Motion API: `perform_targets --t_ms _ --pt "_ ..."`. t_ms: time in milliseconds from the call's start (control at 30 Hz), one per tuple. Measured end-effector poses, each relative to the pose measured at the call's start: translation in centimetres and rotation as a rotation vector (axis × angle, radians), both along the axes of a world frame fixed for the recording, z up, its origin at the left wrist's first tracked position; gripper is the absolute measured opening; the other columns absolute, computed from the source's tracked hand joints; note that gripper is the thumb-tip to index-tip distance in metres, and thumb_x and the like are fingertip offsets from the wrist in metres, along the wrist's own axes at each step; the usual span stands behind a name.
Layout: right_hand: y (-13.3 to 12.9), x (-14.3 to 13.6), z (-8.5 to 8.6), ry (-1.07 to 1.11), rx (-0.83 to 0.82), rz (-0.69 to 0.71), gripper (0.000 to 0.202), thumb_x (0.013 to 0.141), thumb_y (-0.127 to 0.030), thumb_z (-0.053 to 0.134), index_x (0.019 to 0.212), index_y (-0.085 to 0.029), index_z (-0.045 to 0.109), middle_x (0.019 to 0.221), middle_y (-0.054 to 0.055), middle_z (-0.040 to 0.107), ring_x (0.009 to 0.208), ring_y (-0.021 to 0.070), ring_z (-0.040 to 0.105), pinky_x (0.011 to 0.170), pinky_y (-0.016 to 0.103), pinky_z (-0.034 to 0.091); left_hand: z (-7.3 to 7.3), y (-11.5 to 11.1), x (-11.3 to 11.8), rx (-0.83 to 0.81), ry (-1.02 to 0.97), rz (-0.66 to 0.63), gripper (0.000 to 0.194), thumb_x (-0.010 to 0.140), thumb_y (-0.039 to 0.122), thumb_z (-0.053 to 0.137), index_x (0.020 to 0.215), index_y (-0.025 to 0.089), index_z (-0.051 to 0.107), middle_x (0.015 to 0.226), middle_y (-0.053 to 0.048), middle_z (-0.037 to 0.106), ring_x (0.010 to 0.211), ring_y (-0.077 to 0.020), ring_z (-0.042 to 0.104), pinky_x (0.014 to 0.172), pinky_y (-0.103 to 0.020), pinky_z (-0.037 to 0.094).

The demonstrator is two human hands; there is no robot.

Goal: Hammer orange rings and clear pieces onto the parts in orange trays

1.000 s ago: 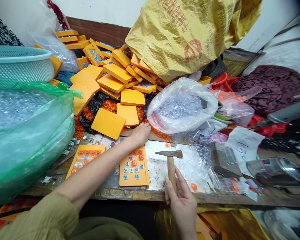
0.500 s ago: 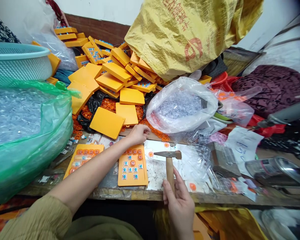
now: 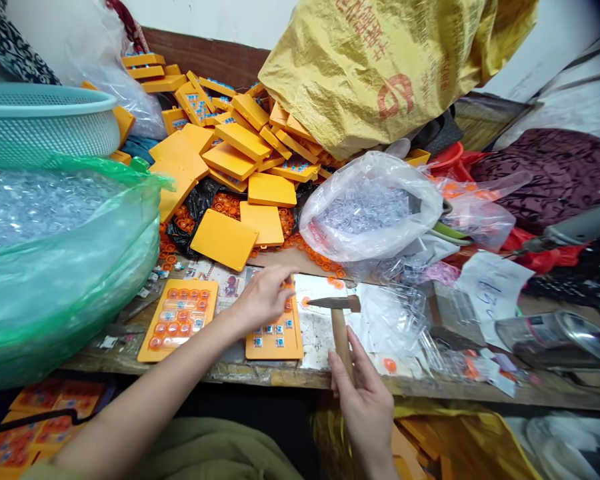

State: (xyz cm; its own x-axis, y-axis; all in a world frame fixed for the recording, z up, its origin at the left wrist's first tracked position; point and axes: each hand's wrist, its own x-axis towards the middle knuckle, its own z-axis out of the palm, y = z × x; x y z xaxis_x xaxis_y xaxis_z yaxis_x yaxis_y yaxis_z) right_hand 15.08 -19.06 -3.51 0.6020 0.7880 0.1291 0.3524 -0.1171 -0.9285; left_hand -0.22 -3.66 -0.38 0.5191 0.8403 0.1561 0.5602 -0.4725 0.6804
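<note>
A leftward swing of the hammer [image 3: 341,333] could knock the loose orange piece [image 3: 306,301] or graze the left hand [image 3: 263,299], since its pointed end hangs near both. The right hand [image 3: 364,403] has its grip closed round the handle; the left's is nearly pinched, contents unclear. Since the earlier frame, the left hand has drawn nearer, over the orange panel's [image 3: 293,345] far part.

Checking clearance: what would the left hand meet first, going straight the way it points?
The left hand would likely meet loose orange rings first; height is unclear, so it may instead reach the white bag.
</note>
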Motion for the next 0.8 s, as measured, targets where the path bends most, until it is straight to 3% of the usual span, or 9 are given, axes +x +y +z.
perform_targets --t_ms 100,200,400,600,800 --pt "-0.4 -0.3 0.3 -0.234 0.083 0.157 0.036 0.081 -0.028 0.064 0.116 -0.019 0.068 0.112 0.009 0.07 0.096 0.0226 0.068 0.083 0.031 0.055 -0.4 -4.3 -3.0 0.029 -0.12 -0.005 0.039 0.083 0.013 0.053 0.123 0.015 0.055 0.096 -0.009 0.068 0.09 -0.0193 0.062 0.085 -0.033 0.052" --pt "-0.6 -0.7 0.8 -0.393 0.166 0.306 0.041 0.084 -0.016 0.06 0.124 -0.023 0.062 0.108 0.008 0.071 0.092 0.019 0.069 0.079 0.026 0.055 -1.5 -6.3 -4.3 0.029 -0.133 0.02 0.046 0.082 0.012 0.055 0.128 0.015 0.05 0.094 -0.009 0.068 0.088 -0.0202 0.063 0.081 -0.034 0.053" --pt "-1.2 -0.9 1.8 -0.565 0.126 0.489 0.048 0.088 -0.009 0.054 0.132 -0.026 0.054 0.089 0.004 0.072 0.071 0.012 0.068 0.07 0.019 0.053 -3.0 -6.6 -4.1 0.099 -0.239 0.114 0.062 0.079 0.012 0.063 0.136 0.022 0.042 0.088 -0.004 0.069 0.079 -0.0168 0.066 0.074 -0.03 0.056" --pt "-1.3 -0.8 2.3 -0.58 0.295 0.463 0.063 0.083 0.001 0.056 0.139 -0.026 0.045 0.099 0.006 0.068 0.082 0.0113 0.067 0.075 0.019 0.051 -2.9 -7.1 -4.1 0.189 -0.208 0.086 0.063 0.083 0.013 0.059 0.141 0.023 0.036 0.086 -0.003 0.068 0.079 -0.0169 0.065 0.076 -0.031 0.056" --pt "-1.5 -0.4 1.2 -0.697 0.11 0.572 0.053 0.088 -0.006 0.049 0.137 -0.025 0.048 0.087 0.005 0.067 0.069 0.0114 0.065 0.062 0.019 0.051 -2.7 -7.0 -4.1 0.098 -0.206 0.088 0.069 0.084 0.013 0.057 0.145 0.027 0.028 0.091 -0.002 0.069 0.08 -0.0167 0.066 0.076 -0.031 0.057"
